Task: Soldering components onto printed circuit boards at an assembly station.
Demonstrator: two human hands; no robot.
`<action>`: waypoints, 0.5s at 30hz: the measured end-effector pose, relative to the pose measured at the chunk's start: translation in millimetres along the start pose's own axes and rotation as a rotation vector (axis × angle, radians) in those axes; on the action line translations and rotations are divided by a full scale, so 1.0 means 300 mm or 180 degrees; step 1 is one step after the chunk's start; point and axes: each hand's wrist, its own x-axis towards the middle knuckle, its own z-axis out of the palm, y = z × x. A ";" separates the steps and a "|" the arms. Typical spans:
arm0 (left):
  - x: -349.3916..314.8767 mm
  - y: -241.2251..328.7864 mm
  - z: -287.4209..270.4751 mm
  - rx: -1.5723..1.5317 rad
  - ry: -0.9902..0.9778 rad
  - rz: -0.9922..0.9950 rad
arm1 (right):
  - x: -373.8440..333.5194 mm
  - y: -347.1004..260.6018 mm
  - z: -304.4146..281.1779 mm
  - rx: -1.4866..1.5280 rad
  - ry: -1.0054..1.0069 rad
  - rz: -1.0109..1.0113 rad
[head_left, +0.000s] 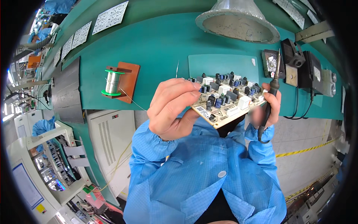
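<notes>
A circuit board (222, 118), crowded with capacitors and white block-shaped parts, is held up tilted in front of my chest. My left hand (172, 108) is closed on its left edge, thumb below and fingers above. Solder wire (135, 102) runs from a spool (113, 83) to this hand, and a thin wire end (177, 68) sticks up beyond the fingers. My right hand (274, 106) grips a black-handled soldering iron (275, 85), tip pointing up and away from the board. That hand also touches the board's right edge; some of its fingers are hidden or blurred.
The spool sits on a brown stand (129, 84) on the green bench mat (156, 44). A metal fume hood (238, 22) hangs at the far side. Right of it are a soldering iron holder (292, 54) and a black soldering station (312, 71) with cables.
</notes>
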 end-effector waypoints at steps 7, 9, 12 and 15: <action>0.068 0.061 0.033 -0.0343 0.0332 -0.0628 | 0.014 -0.052 -0.073 0.0047 0.0286 -0.0165; 0.074 0.049 0.040 -0.0248 0.0033 -0.0969 | -0.003 -0.053 -0.106 -0.0021 0.0118 0.0079; -0.010 -0.056 0.116 -0.0261 -0.0272 -0.1985 | -0.037 -0.041 -0.112 -0.0191 -0.0263 0.0646; -0.067 -0.177 0.184 -0.0118 -0.0726 -0.2757 | -0.052 0.010 -0.071 -0.0415 -0.0570 0.0871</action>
